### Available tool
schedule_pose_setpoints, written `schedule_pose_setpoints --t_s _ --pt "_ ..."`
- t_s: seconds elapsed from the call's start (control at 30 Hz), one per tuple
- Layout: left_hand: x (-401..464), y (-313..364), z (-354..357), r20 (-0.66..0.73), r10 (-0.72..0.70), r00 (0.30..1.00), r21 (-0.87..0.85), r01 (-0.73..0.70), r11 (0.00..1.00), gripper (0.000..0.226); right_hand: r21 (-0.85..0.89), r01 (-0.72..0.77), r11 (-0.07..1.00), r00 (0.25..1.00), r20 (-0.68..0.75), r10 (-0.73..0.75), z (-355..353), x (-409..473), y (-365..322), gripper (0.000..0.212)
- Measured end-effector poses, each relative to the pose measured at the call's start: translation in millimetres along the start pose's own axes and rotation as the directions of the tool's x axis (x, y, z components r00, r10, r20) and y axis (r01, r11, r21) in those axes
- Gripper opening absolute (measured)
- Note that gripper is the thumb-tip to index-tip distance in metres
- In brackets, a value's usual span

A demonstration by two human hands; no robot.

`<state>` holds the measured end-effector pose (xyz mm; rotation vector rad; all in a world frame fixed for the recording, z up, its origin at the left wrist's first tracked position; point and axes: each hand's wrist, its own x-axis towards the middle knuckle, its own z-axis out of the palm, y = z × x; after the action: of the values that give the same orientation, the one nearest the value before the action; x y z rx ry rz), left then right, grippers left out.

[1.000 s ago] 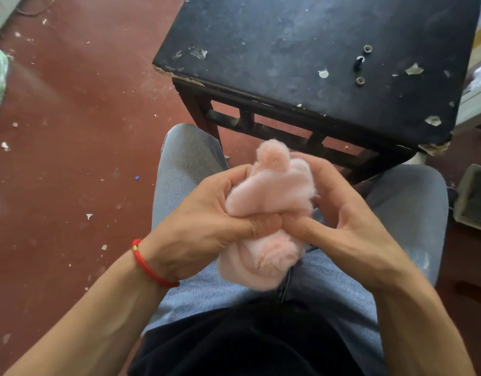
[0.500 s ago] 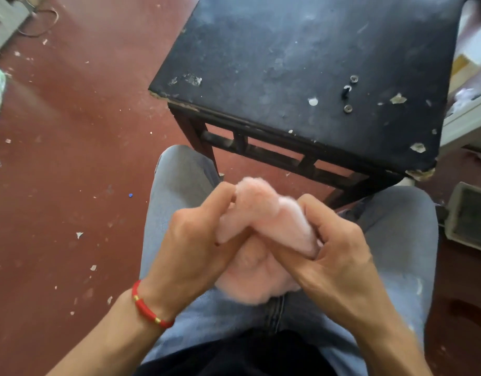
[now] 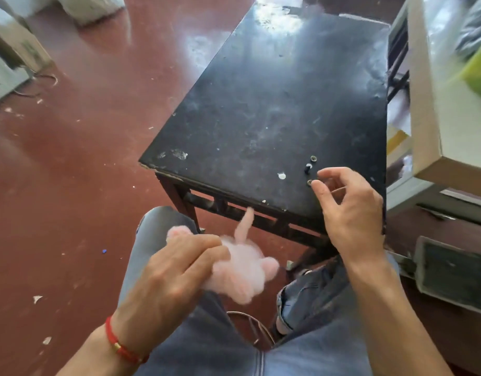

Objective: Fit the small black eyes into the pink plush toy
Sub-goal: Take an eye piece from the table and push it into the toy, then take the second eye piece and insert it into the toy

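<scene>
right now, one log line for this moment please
left hand: holds pink plush toy over lap | right hand: open, at small parts on black table | eyes: not yet picked

Your left hand (image 3: pixel 177 270) covers much of the pink toy (image 3: pixel 244 270), and what shows is smeared by motion blur, so you cannot make out its face or any eye holes. Whether an eye is already fitted cannot be told. The small parts on the table (image 3: pixel 261 104) near your right hand (image 3: pixel 350 213) are too tiny to sort: the dark piece (image 3: pixel 307 168) may be an eye, while the two ringed bits (image 3: pixel 313 158) are unclear. Your right fingertips (image 3: pixel 316 189) sit just beside the nearer one, contact uncertain. Both forearms run off the bottom edge. The boxes (image 3: pixel 429 109) at right are cut off and blurred.
</scene>
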<state>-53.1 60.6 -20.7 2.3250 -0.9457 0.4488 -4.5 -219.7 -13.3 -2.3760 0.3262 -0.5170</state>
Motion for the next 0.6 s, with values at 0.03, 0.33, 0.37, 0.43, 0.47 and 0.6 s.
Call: schedule_pose_setpoints --t_s 0.03,0.33,0.37,0.43,0.47,0.6 --pt "1 -3 1 -0.009 0.025 1.000 0.005 -0.025 1.000 0.020 -0.043 0.011 0.999 1.000 0.007 -0.010 6 6 5 0.019" --pt "-1 -7 -11 -0.093 0.053 0.994 0.024 -0.051 0.998 0.012 -0.211 0.090 0.973 0.995 0.055 -0.080 21 20 13 0.009" --pt "0 -5 -13 -0.094 0.047 0.994 0.025 -0.045 0.999 0.010 -0.200 0.084 0.976 0.994 0.083 -0.069 19 19 10 0.008" --pt "0 -2 -16 -0.105 0.037 0.994 0.005 -0.037 0.999 0.010 -0.053 0.061 0.997 0.991 0.125 -0.054 9 9 -1 0.004" --pt "-1 0 -16 -0.121 0.029 0.992 -0.015 -0.032 0.999 0.012 0.099 0.014 0.995 0.986 0.162 -0.030 3 -1 -11 0.005" --pt "-4 10 -15 -0.137 -0.063 0.989 -0.092 0.051 0.994 0.050 0.621 -0.224 0.751 0.899 0.430 -0.087 -8 -52 -57 0.010"
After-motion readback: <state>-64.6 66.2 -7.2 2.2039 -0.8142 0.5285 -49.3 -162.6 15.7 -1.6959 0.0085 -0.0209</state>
